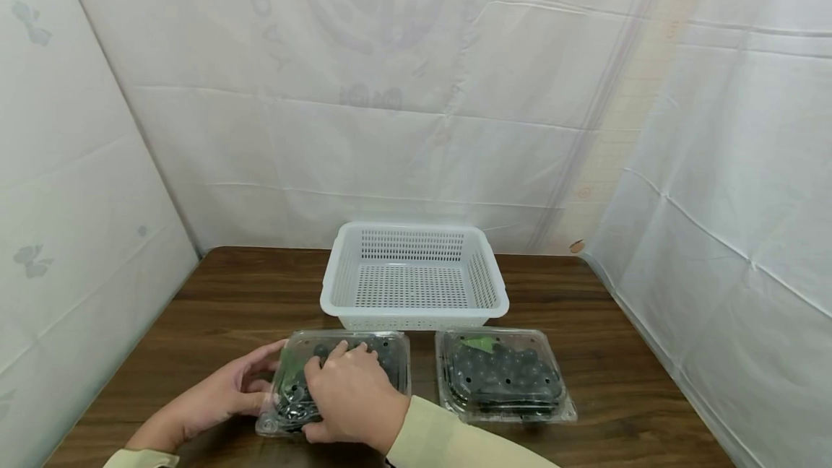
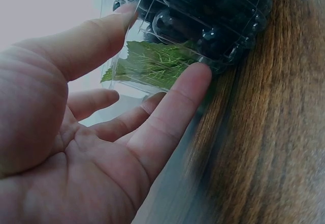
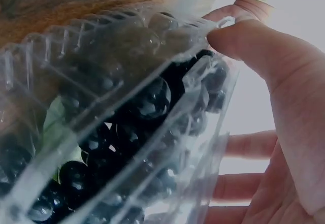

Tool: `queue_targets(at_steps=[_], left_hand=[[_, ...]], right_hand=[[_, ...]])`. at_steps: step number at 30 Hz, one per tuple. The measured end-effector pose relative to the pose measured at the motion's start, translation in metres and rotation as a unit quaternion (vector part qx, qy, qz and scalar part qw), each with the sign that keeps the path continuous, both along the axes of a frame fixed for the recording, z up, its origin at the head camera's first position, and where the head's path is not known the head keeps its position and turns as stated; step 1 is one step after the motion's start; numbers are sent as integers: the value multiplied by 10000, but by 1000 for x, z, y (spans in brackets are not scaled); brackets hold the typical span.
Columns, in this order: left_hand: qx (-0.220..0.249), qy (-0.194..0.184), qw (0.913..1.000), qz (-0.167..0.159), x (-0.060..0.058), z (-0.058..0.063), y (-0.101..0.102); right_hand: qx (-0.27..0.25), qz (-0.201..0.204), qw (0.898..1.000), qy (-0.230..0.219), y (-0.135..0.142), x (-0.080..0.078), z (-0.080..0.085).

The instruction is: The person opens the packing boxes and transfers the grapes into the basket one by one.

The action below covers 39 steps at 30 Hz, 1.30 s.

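Note:
A clear plastic clamshell box of dark grapes [image 1: 295,404] lies on the table at the left, with a green leaf [image 2: 152,64] inside one end. My left hand [image 1: 224,394] holds that box by its left side, thumb on one edge and index fingertip on another. Across the lid lies my right hand [image 1: 354,392], its fingers spread over the top. In the right wrist view, the right thumb grips the lid's rim at a corner, and the grapes [image 3: 147,99] show through a gap between lid and base.
A second clamshell box of grapes [image 1: 507,374], lid down, lies just to the right. Behind both boxes stands an empty white plastic basket [image 1: 331,295]. The brown wooden table [image 1: 624,367] is bounded by white cloth walls [image 1: 416,150] at the back and sides.

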<state>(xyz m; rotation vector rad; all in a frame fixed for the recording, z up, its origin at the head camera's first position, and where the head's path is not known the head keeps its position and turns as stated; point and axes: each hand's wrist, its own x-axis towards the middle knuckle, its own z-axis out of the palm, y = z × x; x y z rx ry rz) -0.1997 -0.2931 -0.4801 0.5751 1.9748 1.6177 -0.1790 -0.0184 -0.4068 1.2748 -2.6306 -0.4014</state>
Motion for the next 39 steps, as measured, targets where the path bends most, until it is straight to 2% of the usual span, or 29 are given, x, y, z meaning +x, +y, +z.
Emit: queue_targets(at_steps=[4, 10, 16, 22, 29, 32, 35, 39], left_hand=[[38, 54, 10000, -38, -1, 1, 0], [75, -54, 9999, -73, -3, 2, 0], [-58, -186, 9998, 64, -2, 1, 3], [-15, -332, 9993, 142, 2, -1, 4], [196, -305, 9989, -289, 3, 1, 1], [235, -254, 9988, -339, 4, 1, 1], [73, -188, 9994, -286, 4, 1, 2], [-107, -212, 9994, -250, 4, 1, 6]], right_hand=[[-23, 15, 10000, 5, -2, 0, -1], [-131, 292, 9995, -24, -7, -1, -5], [-89, 358, 9993, 75, -15, -1, -9], [-105, 328, 9993, 115, -22, -1, -13], [-234, 209, 9986, 430, -29, 1, -17], [-248, 187, 9978, 591, -31, 2, -19], [-360, 140, 9960, 810, -32, 1, -21], [-332, -93, 9955, 882, -34, -2, -20]])
